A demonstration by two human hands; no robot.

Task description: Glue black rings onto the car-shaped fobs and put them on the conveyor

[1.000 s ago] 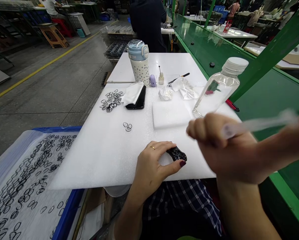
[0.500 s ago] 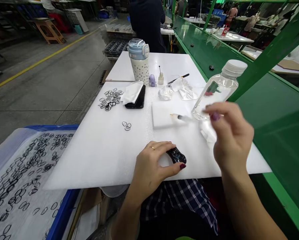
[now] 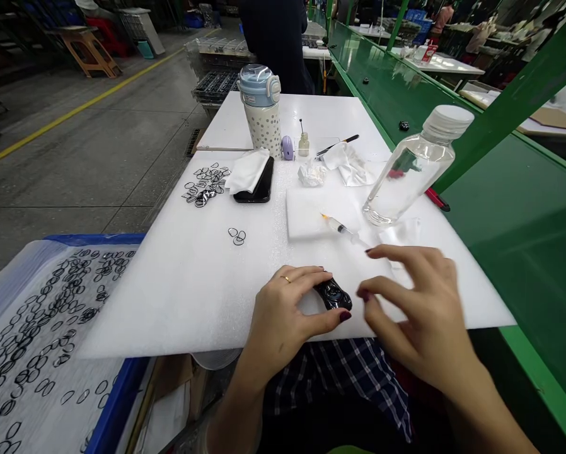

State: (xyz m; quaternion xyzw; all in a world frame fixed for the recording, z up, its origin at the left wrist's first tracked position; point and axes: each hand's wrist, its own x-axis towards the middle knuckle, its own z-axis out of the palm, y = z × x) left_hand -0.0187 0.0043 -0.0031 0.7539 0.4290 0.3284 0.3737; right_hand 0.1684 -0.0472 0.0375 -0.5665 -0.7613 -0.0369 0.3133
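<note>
1. Left hand (image 3: pixel 283 309), fingers and thumb closed narrowly on a glossy black piece (image 3: pixel 333 294), which rests near the front edge of a white foam sheet (image 3: pixel 169 315) on the counter.
2. Blue-rimmed tray (image 3: pixel 94 239), left of the foam sheet: black rings (image 3: pixel 77 296) in great number, the largest lot in view.
3. Loose ring pile (image 3: pixel 205 187) and small ring group (image 3: pixel 236 236), on the left half of the foam sheet; whether these rings are finished cannot be told.
4. Syringe (image 3: pixel 340 226), lying on a foam pad (image 3: pixel 306 214) on the foam sheet, touched by neither hand.
5. Right hand (image 3: pixel 420 309), open wide with fingers spread, holding nothing, just right of the glossy black piece.
6. Clear plastic bottle (image 3: pixel 408 170), capped, toward the far right of the foam sheet.
</note>
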